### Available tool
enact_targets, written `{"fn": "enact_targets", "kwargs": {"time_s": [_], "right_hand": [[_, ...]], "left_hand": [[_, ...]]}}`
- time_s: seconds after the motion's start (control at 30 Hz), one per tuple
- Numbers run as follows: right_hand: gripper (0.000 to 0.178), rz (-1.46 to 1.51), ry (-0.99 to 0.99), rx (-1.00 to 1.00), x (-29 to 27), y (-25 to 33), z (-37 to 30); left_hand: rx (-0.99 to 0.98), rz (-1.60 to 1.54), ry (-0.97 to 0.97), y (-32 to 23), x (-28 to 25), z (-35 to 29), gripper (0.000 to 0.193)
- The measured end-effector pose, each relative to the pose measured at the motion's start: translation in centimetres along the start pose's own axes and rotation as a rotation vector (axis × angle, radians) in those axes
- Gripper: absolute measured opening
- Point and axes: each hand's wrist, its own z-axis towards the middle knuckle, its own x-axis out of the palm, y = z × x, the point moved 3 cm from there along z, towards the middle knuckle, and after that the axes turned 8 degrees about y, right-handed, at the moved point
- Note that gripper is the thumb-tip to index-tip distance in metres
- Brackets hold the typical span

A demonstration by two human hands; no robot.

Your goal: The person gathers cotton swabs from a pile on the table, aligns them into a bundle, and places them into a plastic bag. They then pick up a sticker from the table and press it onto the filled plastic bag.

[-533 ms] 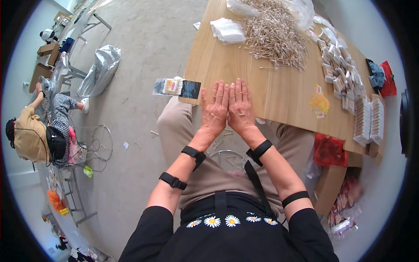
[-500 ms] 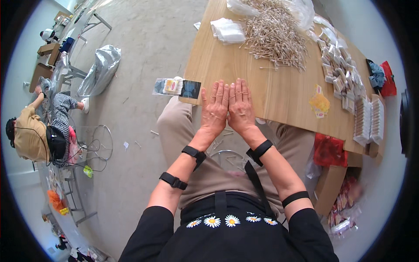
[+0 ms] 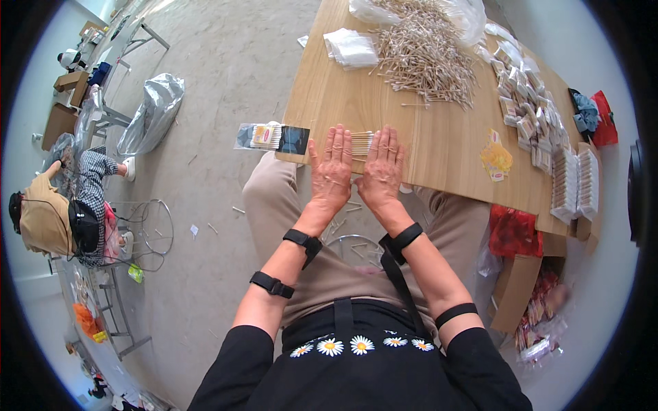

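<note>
Swabs (image 3: 361,144) lie between the hands (image 3: 332,178); ends perhaps hidden.

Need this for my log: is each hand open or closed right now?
Left hand: open, flat, at the left of the cotton swabs.
Right hand: open, flat, at their right.

Head-worn wide fisheye view, down onto both hands (image 3: 332,181)

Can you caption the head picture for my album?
Left hand and right hand, palms down, flank a row of cotton swabs on a wooden table.
</note>
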Motion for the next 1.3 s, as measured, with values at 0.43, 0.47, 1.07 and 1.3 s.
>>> {"fn": "enact_targets", "kwargs": {"time_s": [0.43, 0.47, 1.07, 1.3], "right_hand": [[0.083, 0.126, -0.116, -0.318, 1.0, 0.6, -0.2], [0.085, 0.115, -0.161, -0.322, 1.3, 0.7, -0.5], [0.080, 0.084, -0.132, -0.263, 0.0, 1.3, -0.7], [0.082, 0.064, -0.172, -0.274, 0.6, 1.2, -0.7]], "left_hand": [[-0.037, 0.124, -0.033, 0.1, 1.1, 0.0, 0.084], [-0.035, 0.153, -0.077, 0.2, 1.2, 0.0, 0.082], [-0.070, -0.273, -0.083, 1.9, -3.5, -4.0, 0.068], [-0.060, -0.345, -0.105, 1.9, -3.2, -3.8, 0.054]]}}
